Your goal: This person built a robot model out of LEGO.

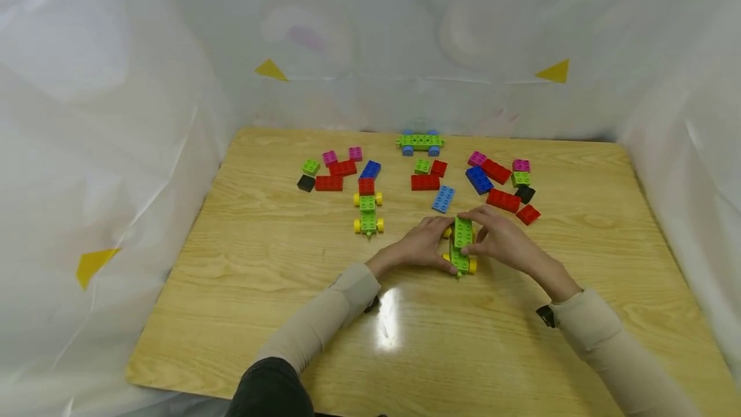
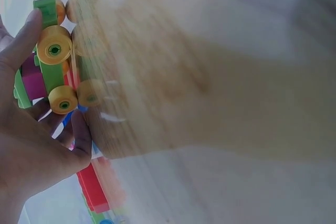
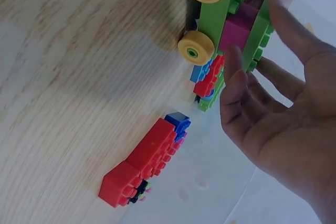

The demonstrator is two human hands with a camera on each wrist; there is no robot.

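In the head view, my left hand (image 1: 425,243) grips a green toy car base (image 1: 459,262) with yellow wheels, right of the table's middle. A magenta brick (image 3: 235,32) sits on this base in the right wrist view. Above it lies a long green brick (image 3: 257,32), and my right hand (image 1: 502,240) pinches this brick between thumb and fingers. From the left wrist view, the left thumb lies along one end of the car base, with the other fingers near the far wheel (image 2: 63,99). Whether the green brick is pressed fully down I cannot tell.
Left of the hands stands another green car base (image 1: 368,222) with yellow wheels and a red brick (image 1: 366,186) at its far end. A blue-wheeled base (image 1: 420,141) is at the back edge. Loose bricks lie beyond the hands, including a light blue brick (image 1: 443,199) and a red brick (image 1: 503,200).
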